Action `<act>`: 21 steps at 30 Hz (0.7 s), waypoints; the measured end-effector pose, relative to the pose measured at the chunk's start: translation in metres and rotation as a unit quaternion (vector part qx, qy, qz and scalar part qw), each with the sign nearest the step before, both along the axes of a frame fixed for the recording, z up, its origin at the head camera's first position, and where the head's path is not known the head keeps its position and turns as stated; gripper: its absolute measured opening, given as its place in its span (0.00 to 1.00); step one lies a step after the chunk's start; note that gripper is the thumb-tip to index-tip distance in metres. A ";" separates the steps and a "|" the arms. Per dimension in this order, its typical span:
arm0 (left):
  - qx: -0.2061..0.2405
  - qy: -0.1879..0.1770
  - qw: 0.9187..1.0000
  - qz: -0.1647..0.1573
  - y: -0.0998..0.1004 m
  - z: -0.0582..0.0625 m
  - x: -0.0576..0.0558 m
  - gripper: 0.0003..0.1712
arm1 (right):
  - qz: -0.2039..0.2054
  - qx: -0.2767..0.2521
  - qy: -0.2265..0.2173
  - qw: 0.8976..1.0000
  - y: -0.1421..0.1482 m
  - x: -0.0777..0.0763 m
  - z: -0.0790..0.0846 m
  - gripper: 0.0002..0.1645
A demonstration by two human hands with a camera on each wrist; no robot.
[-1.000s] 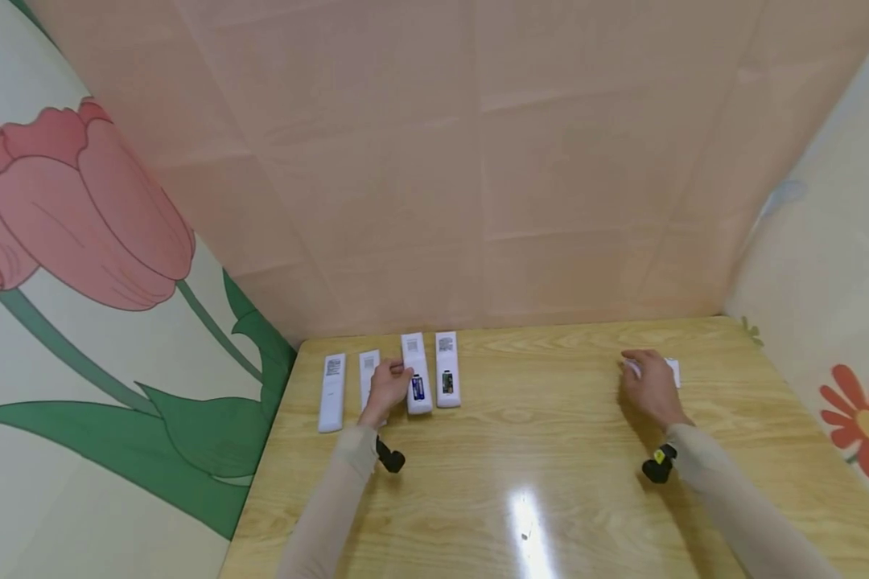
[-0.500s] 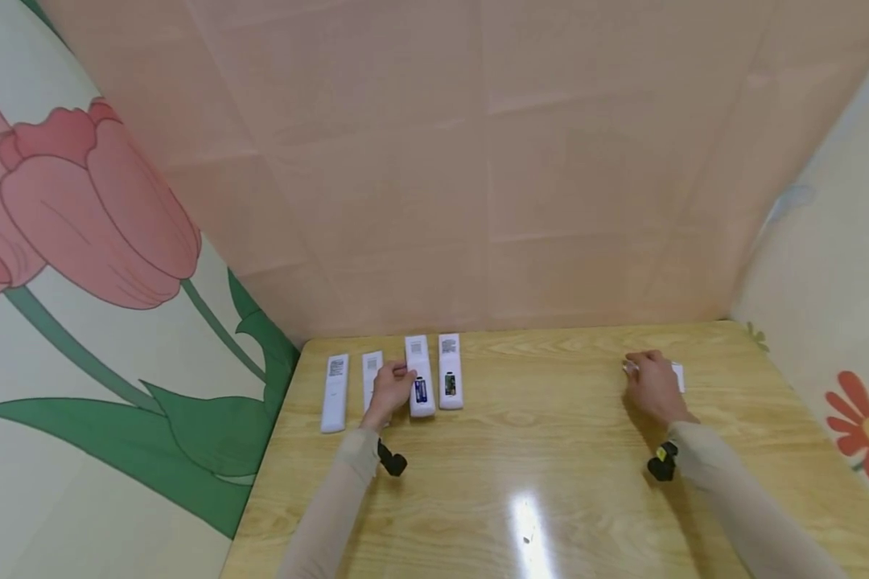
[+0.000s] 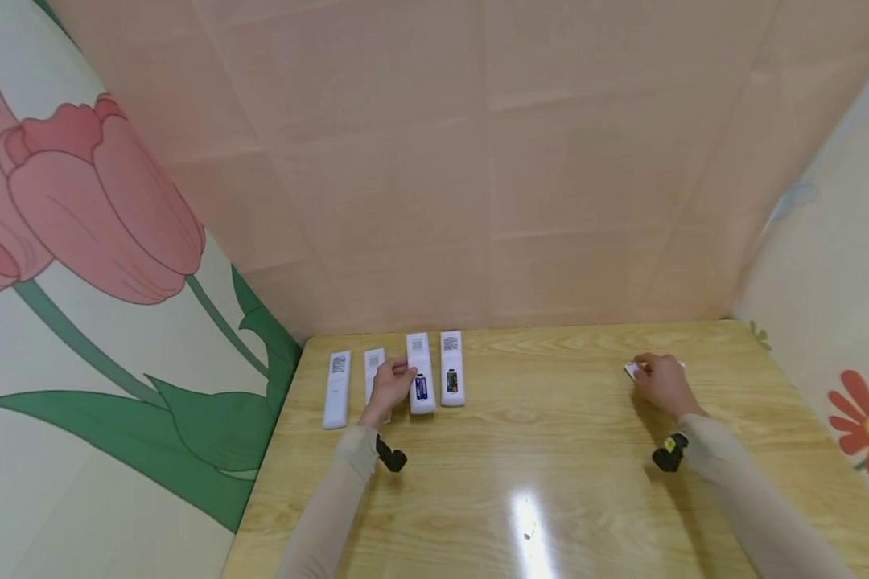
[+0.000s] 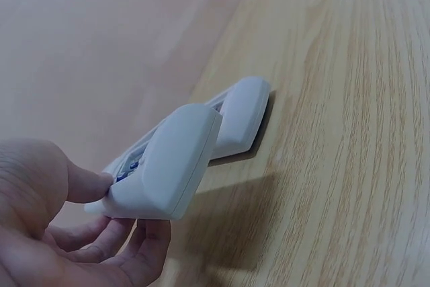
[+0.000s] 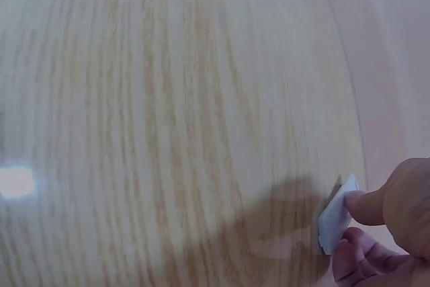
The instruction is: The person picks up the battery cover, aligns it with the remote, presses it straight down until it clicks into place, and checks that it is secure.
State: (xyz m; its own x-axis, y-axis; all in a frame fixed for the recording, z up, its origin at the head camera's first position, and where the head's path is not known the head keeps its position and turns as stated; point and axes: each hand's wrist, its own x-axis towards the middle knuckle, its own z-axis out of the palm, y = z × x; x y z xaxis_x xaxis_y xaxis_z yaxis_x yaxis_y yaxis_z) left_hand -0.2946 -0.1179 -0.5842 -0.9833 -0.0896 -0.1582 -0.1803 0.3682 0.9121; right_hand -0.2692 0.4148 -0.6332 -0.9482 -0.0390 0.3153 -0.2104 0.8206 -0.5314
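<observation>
Remote control point(image 4: 178, 156), white, battery bay point(image 3: 422, 388) uncovered, gripped by left hand point(image 3: 391, 386), near end off the counter point(image 3: 550, 418); well rightward, right hand point(image 3: 665, 383) pinches white cover-like piece point(image 5: 333, 218); step apparently cover pickup, next move seemingly calling for a leftward carry.

Glare point(image 3: 526, 515); wrist views seemingly soft.

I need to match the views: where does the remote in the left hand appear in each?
Head: the held remote is lower middle, second from right of four, in the left hand.
Left wrist: left of centre, partly covering another remote.
Right wrist: not in it.
Shared landmark: the wood-grain table, in all three.
</observation>
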 end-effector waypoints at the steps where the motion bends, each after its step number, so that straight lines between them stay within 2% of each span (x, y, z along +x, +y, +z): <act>1: 0.002 0.000 1.000 0.000 0.000 0.000 0.000 0.26 | 0.003 0.002 -0.003 1.000 0.000 0.000 0.001 0.15; 7: 0.011 0.004 1.000 -0.003 0.000 -0.001 0.000 0.26 | -0.003 0.008 -0.042 0.999 0.001 0.002 0.006 0.18; 13: 0.014 0.003 1.000 0.000 -0.001 0.000 0.002 0.25 | -0.005 -0.021 -0.081 0.996 -0.001 0.003 0.005 0.18; 21: 0.069 -0.014 0.997 -0.014 -0.003 0.005 0.004 0.28 | -0.027 -0.038 -0.120 0.992 -0.002 0.010 0.014 0.19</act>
State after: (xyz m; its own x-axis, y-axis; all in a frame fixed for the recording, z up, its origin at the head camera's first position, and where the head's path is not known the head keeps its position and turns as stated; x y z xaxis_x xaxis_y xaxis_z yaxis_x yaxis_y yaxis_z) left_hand -0.2911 -0.1214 -0.5796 -0.9804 -0.0371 -0.1936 -0.1968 0.2440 0.9496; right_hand -0.2592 0.4129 -0.6191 -0.9964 0.0285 0.0801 -0.0277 0.7824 -0.6222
